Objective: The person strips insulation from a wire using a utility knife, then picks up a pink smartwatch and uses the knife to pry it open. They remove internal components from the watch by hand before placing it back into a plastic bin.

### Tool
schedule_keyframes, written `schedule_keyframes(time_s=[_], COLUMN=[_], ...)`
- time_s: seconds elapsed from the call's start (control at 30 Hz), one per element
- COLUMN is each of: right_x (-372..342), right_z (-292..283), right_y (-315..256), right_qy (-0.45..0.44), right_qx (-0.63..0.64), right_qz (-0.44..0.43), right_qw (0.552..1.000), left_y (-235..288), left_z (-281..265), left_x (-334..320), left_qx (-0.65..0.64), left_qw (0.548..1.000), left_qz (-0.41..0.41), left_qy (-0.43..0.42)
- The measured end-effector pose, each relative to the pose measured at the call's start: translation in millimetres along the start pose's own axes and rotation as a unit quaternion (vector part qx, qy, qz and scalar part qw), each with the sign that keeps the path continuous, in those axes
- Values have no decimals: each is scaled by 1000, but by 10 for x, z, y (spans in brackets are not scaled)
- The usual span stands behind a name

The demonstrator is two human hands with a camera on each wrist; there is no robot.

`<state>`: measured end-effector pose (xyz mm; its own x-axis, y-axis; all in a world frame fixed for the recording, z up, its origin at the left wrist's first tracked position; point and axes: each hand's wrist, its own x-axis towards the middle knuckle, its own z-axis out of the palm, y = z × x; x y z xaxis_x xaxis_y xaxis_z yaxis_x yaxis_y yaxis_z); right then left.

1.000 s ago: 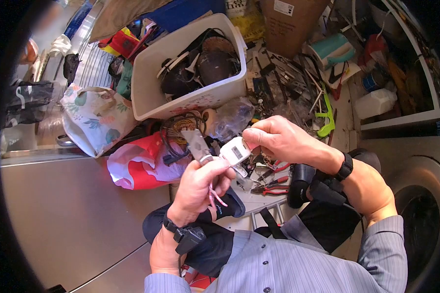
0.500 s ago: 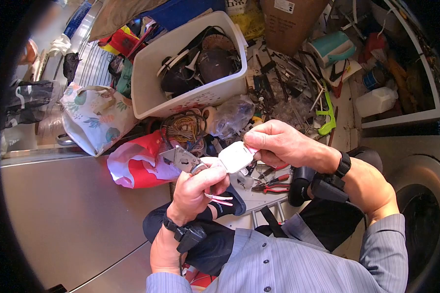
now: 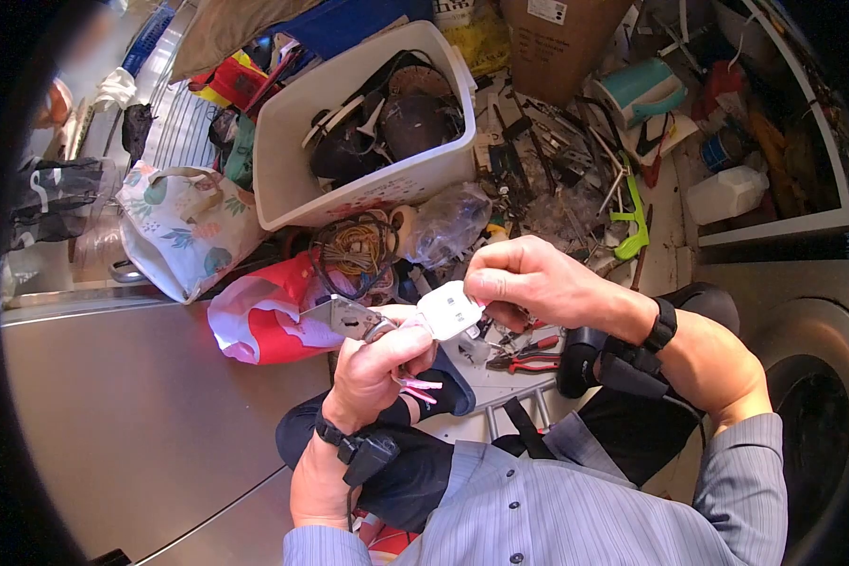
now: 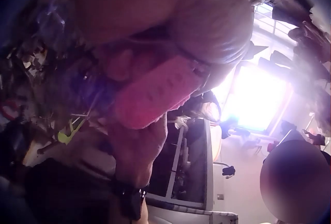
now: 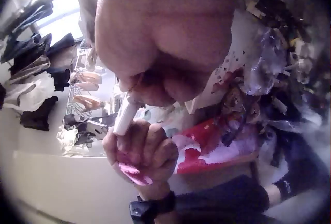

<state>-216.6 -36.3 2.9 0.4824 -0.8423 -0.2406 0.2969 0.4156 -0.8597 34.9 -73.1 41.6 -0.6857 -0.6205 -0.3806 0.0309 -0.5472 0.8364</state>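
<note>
A small white plastic box, square with rounded corners and small dark slots on its face, is between the two hands. My left hand pinches its lower left edge. That hand also grips a flat metal plate with a hole in it, and pink-white strips hang out below the fingers. At the box's right edge the curled thumb and fingers of my right hand pinch it. In the right wrist view the white box shows edge-on between the hands; pink strips poke from the left fist.
A white tub holding dark items stands ahead. Red-handled pliers lie on the floor beyond the lap. Coiled cable, a red-and-white bag and a green tool lie around, with scattered metal parts further off. A washing machine stands right.
The white box has turned from a face with a dark window to one with small slots. The metal plate has swung from upright to pointing left. Both hands stay near the same place.
</note>
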Motion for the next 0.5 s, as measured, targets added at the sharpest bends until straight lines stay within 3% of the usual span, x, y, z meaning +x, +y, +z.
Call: schedule_keyframes(time_s=[0.2,0.27,0.43,0.5], right_x=[-5,57,40,20], right_z=[164,125,149,167], right_y=[65,231,82,3], right_qy=[69,129,104,76], right_qx=[-109,-282,-215,-54], right_qz=[-11,-166,-80,-11], right_qw=[992,936,968,996], left_y=[-47,-52,-4,-24], left_z=[20,19,58,44], left_x=[28,56,62,60], left_qx=[43,57,75,64], left_qw=[998,998,996,998], left_qz=[-18,-29,-35,-28], left_qy=[35,24,21,0])
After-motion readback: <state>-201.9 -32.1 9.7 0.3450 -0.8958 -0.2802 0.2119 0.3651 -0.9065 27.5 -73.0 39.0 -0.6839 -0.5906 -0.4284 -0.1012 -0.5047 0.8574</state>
